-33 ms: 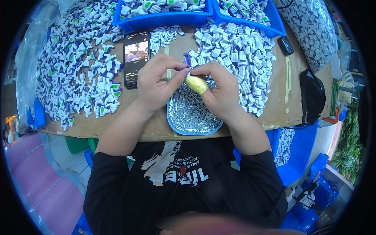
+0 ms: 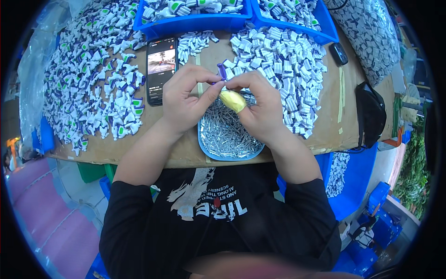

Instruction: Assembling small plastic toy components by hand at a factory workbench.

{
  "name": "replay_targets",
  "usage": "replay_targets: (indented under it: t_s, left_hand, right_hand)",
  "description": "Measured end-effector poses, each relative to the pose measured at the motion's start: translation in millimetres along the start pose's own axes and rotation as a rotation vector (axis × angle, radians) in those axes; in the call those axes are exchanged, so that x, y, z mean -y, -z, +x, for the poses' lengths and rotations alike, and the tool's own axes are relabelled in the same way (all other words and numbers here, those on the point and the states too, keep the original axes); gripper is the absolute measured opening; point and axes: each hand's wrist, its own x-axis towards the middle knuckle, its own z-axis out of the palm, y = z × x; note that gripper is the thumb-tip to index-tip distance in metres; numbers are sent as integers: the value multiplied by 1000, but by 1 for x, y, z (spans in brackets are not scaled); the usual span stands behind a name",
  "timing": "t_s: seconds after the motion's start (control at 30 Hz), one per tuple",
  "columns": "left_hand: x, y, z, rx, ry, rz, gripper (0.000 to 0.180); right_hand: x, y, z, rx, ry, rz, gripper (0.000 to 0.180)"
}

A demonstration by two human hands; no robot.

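Observation:
My left hand [image 2: 188, 90] and my right hand [image 2: 260, 100] meet fingertip to fingertip above the near middle of the table. Between them they pinch a small purple and white plastic part [image 2: 222, 71], whose purple end sticks up past the fingers. Its lower portion is hidden by my fingertips. A yellow wrap [image 2: 233, 101] covers my right thumb. Right below my hands sits a light-blue tub [image 2: 204, 148] full of thin silvery metal pins [image 2: 228, 132]. Close to my right fingers spreads a heap of white and purple ribbed plastic pieces [image 2: 297, 74].
On the left lies a wide pile of white, purple and green toy figure bodies [image 2: 93, 79]. A lit phone [image 2: 161, 88] rests beside it. Two blue bins [image 2: 200, 23] of parts stand at the back. A black pouch [image 2: 370, 109] and a small black object [image 2: 338, 54] lie at right.
Both hands and the purple part have shifted very slightly; the grip looks the same. The picture on the phone screen has changed.

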Motion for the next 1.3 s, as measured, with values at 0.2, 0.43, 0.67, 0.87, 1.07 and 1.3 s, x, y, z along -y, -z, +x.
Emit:
replay_targets:
  t_s: [0.2, 0.43, 0.67, 0.87, 1.07, 1.3]
  left_hand:
    - [0, 0, -1, 49, -42, -111, 18]
    - [14, 13, 19, 167, -63, 593, 26]
    - [40, -8, 26, 397, -164, 882, 30]
    - [39, -4, 23, 412, -179, 886, 23]
    - [41, 35, 27, 200, -107, 816, 15]
    - [35, 64, 26, 266, -73, 952, 15]
  right_hand:
    - [0, -2, 3, 99, 87, 25, 58]
    - [-11, 2, 7, -270, -78, 320, 54]
    - [-9, -1, 6, -249, -56, 445, 54]
    - [-12, -8, 5, -227, -21, 484, 56]
    - [-12, -2, 7, -291, -32, 533, 56]
    - [-11, -4, 7, -278, -38, 524, 55]
